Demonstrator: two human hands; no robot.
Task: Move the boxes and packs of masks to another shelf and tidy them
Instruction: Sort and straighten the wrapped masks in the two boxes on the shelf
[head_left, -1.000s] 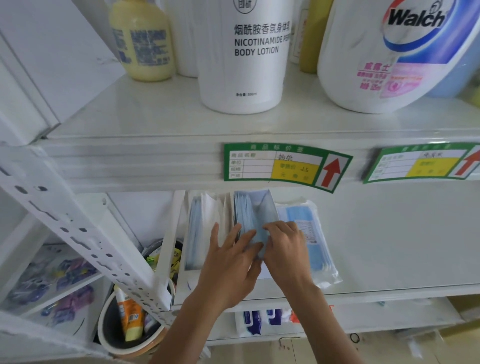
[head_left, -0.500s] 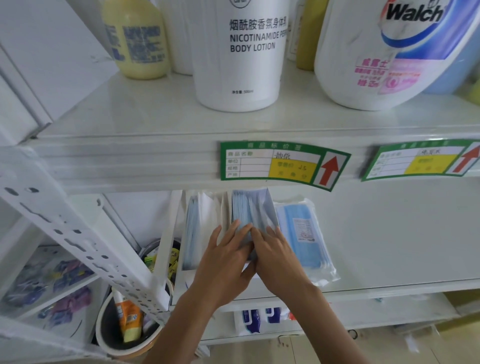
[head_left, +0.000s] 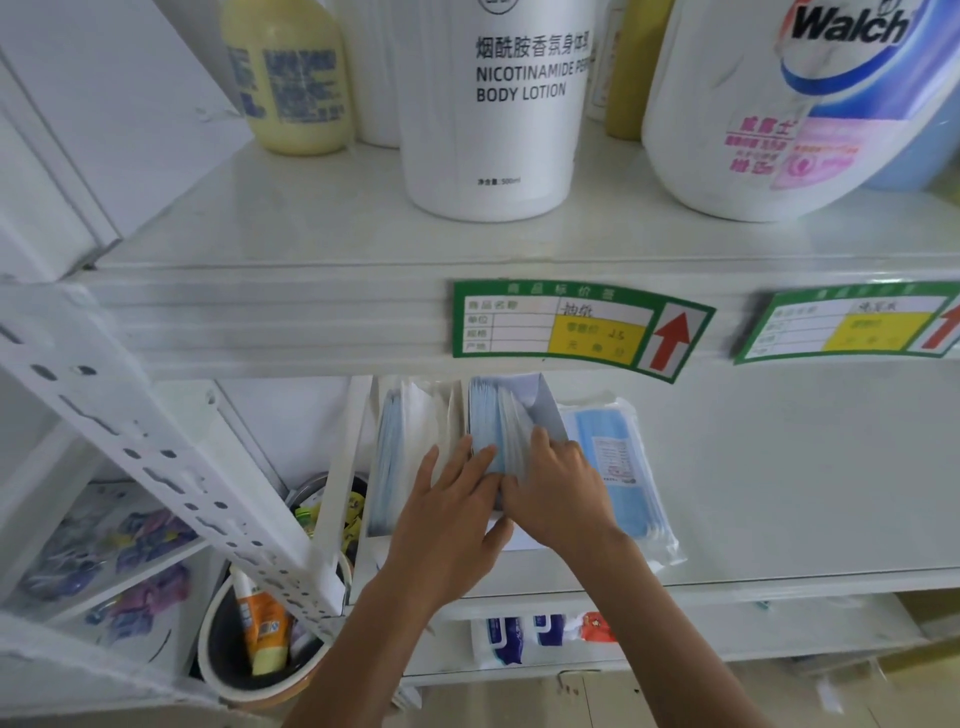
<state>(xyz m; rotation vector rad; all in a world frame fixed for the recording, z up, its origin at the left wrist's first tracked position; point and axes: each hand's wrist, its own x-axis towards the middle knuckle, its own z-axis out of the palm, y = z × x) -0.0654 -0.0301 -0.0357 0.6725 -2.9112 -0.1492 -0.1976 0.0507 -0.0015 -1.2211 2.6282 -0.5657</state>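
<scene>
Two open white boxes of blue masks stand side by side on the middle shelf (head_left: 779, 493). The left box (head_left: 400, 447) is against the shelf's left upright. My left hand (head_left: 447, 519) lies with straight fingers on the masks in the middle box (head_left: 498, 415). My right hand (head_left: 556, 493) presses its fingers onto the same stack from the right, by the box's raised flap. A sealed clear pack of blue masks (head_left: 618, 467) lies flat just right of my right hand.
The upper shelf holds a yellow bottle (head_left: 291, 78), a white body lotion bottle (head_left: 498, 104) and a big Walch jug (head_left: 789, 104). Green price tags (head_left: 576, 327) hang on its front edge. A bucket with tubes (head_left: 260, 649) stands low left. Packets (head_left: 519, 634) lie on the lowest shelf.
Both hands have slid further in and up along the masks in the middle box, coming closer together. The view has shifted slightly.
</scene>
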